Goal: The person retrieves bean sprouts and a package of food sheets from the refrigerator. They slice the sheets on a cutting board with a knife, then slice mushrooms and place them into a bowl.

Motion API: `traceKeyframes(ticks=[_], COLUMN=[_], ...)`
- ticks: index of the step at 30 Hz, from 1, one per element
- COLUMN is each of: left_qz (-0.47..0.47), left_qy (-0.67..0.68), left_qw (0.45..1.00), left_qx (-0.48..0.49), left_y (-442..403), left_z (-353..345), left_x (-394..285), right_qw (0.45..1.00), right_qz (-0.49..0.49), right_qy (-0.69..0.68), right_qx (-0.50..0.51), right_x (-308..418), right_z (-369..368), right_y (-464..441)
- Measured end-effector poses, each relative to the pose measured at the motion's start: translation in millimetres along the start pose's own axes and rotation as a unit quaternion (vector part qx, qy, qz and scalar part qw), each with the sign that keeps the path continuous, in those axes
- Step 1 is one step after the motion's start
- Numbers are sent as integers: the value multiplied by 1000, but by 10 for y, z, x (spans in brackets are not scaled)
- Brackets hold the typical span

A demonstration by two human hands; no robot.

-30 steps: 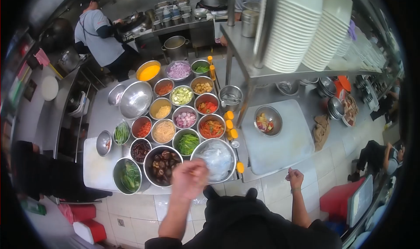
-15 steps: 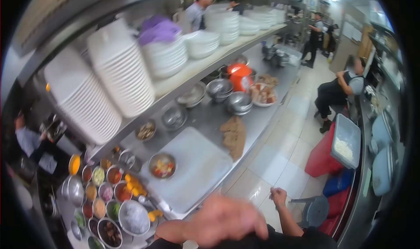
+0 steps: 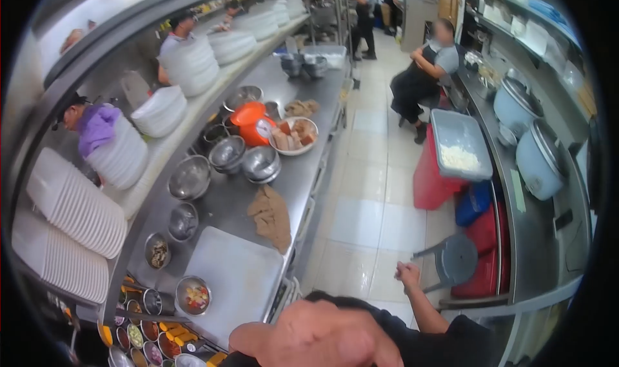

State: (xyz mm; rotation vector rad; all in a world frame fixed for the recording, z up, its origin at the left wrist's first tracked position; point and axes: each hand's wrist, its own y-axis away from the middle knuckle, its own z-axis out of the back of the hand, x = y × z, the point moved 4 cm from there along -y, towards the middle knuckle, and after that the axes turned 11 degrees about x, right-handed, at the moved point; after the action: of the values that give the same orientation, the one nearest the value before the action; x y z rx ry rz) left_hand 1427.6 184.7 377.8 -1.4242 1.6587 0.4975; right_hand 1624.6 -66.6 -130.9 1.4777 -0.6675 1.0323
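Note:
My left hand [image 3: 329,335] is close to the camera at the bottom of the head view, large and smeared. Its fingers cannot be made out. My right hand [image 3: 407,275] hangs over the tiled floor with fingers curled in, and no object shows in it. It is nearest to a grey plastic stool [image 3: 455,261]. Left of my body, a white cutting board [image 3: 235,270] lies on the steel counter [image 3: 222,211]. On the board stands a metal bowl [image 3: 193,295] of chopped red and yellow food.
Several ingredient tubs [image 3: 151,330] stand at lower left. Steel bowls [image 3: 260,164], an orange container [image 3: 250,123] and a brown cloth [image 3: 271,218] lie along the counter. Stacked white dishes [image 3: 76,206] line the shelf. A seated person [image 3: 429,77] is beside the aisle, near a red bin [image 3: 433,173].
My view has swung right, so the counter, board and dishes sit further left and more of the aisle shows. My right hand stays low with its fingers curled.

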Motion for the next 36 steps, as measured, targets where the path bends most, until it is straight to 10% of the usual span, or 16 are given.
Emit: traceKeyframes(ticks=[8, 18, 36], left_qz=[10, 119, 27], left_qy=[315, 400, 267], left_qw=[926, 818, 843], left_qx=[-208, -396, -466], left_y=[-45, 600, -63], left_z=[1486, 2886, 4005], left_x=[946, 2423, 1937], right_qw=[985, 941, 843], right_qz=[-69, -137, -127], right_qy=[68, 190, 435], right_qx=[144, 245, 290], right_x=[-76, -256, 1009], right_z=[-653, -1123, -1111], right_y=[-266, -458, -1937])
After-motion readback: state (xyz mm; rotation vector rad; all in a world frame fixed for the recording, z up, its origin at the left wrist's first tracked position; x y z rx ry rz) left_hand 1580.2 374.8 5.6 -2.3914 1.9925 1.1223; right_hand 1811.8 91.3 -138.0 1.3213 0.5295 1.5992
